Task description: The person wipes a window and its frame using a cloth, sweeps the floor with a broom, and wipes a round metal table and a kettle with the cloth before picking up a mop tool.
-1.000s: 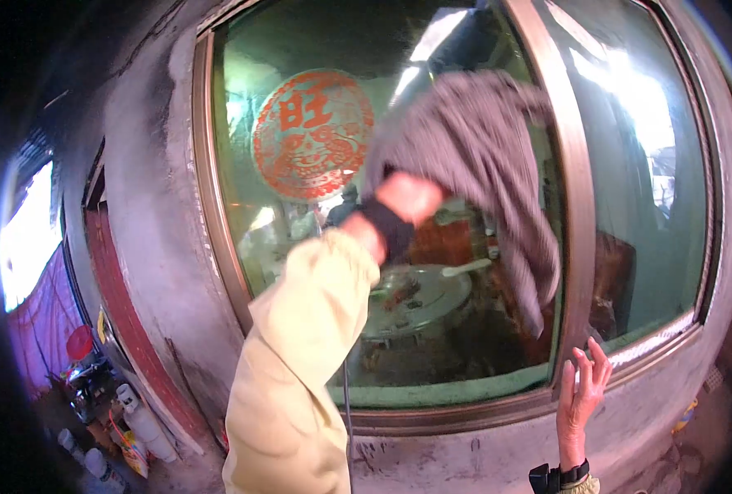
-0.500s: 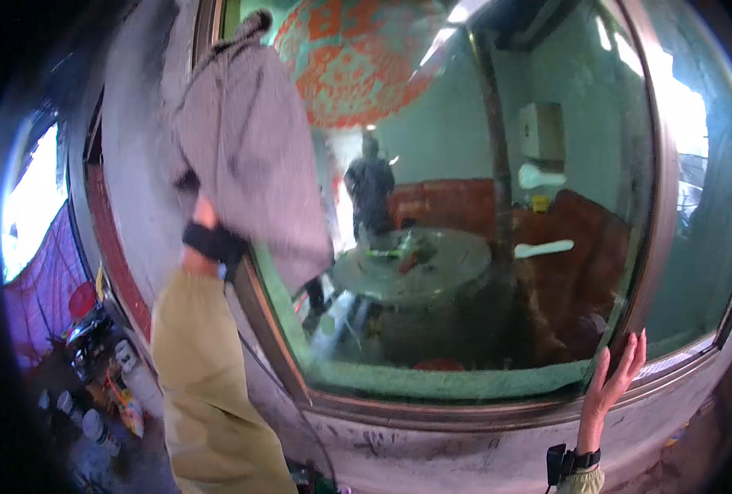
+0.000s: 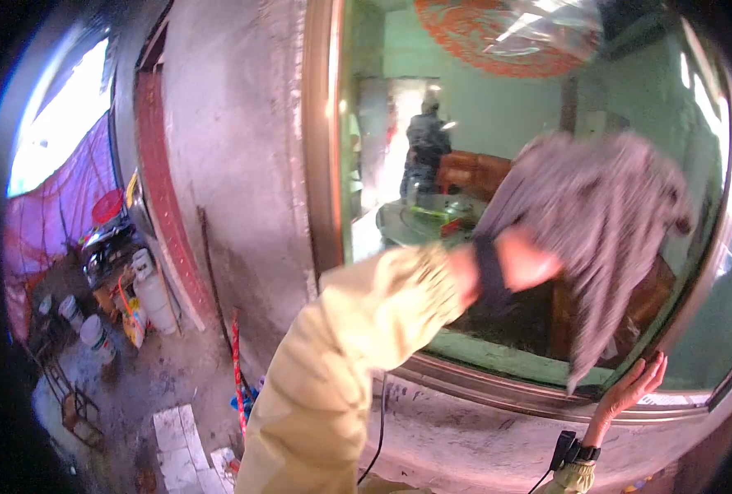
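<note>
At window (image 3: 498, 115), L hand (image 3: 529, 259) partly under grey cloth (image 3: 609, 206), grip hidden, can't tell; R hand (image 3: 627, 394) w/ fingers extended by frame (image 3: 498, 381).

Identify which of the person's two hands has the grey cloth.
The left hand: the grey cloth covers its fingers and hangs down from it. The right hand is bare, fingers extended at the lower right of the window frame.

Your left arm (image 3: 333, 370) stretches upward and across to the right, ending in a blurred left hand (image 3: 531, 259) whose fingers are hidden. Lower down, your right hand (image 3: 627, 389) points its extended fingers up and rightward.
</note>
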Available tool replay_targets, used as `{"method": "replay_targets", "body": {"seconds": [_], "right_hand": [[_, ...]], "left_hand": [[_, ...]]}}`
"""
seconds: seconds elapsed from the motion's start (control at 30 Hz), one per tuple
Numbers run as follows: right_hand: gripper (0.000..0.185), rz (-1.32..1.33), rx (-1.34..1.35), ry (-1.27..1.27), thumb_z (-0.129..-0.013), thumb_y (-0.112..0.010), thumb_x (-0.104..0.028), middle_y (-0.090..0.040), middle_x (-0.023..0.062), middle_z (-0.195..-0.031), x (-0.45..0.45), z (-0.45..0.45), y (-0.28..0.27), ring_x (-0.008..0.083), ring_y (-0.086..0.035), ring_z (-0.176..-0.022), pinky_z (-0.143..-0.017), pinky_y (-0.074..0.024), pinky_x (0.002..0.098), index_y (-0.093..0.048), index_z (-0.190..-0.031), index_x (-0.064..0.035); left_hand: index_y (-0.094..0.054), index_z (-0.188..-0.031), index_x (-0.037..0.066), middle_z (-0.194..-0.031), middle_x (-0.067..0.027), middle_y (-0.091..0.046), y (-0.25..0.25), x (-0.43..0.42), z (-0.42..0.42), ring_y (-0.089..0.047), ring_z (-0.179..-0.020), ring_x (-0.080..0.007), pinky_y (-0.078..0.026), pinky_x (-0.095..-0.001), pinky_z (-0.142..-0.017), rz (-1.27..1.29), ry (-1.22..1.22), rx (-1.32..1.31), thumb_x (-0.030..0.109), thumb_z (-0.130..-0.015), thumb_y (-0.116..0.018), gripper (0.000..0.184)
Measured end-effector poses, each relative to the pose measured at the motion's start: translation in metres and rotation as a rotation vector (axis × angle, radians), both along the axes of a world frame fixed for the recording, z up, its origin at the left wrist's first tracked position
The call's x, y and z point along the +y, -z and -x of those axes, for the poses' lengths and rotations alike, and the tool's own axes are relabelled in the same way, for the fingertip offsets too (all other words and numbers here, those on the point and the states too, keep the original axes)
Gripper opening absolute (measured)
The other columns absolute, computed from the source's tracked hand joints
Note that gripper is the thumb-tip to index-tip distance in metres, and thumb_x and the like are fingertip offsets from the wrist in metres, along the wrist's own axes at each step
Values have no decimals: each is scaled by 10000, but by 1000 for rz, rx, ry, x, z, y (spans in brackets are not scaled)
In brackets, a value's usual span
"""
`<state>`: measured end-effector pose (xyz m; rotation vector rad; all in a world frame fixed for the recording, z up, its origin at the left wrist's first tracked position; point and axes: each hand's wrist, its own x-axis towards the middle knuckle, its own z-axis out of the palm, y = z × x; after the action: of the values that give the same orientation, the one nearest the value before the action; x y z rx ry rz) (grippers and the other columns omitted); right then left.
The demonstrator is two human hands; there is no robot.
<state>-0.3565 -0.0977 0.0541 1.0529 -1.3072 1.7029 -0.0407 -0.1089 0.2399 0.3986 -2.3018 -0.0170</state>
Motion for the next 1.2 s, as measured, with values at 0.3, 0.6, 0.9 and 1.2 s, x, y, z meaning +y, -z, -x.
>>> {"method": "replay_targets", "body": {"seconds": [0.3,0.6,0.9,1.2], "right_hand": [[382,-65,14,63,-916,-433,-194,-352,157,-1283,3,9,6,252,-394,-1147,-950,-346,348,-411,-1255,-19],[388,-96,0,-73,-909,-451,-190,-409,162,-1216,18,-1,-7,245,-394,-1117,-941,-325,339,-400,-1252,-14],[351,-311,-97,-337,-894,-485,-192,-450,91,-1159,53,21,9,165,-464,-999,-847,-379,284,-469,-1212,-45],[284,-466,-2,-429,-917,-424,-186,-473,100,-1077,40,65,27,190,-470,-950,-816,-387,305,-512,-1105,9]], "left_hand": [[-506,-1125,30,-1128,-245,-499,-217,-50,-107,-483,-1072,-337,-390,-400,-902,748,-607,97,177,-801,-424,365],[-510,-1120,31,-1126,-243,-501,162,-33,-225,-485,-1068,-335,-392,-398,-900,-127,-798,326,175,-803,-426,358],[-513,-1115,31,-1124,-240,-503,364,26,-63,-488,-1065,-334,-394,-396,-899,-786,-651,799,172,-806,-428,350],[-517,-1110,32,-1122,-237,-505,336,75,129,-491,-1061,-332,-395,-394,-897,-707,-485,848,169,-808,-430,343]]}}
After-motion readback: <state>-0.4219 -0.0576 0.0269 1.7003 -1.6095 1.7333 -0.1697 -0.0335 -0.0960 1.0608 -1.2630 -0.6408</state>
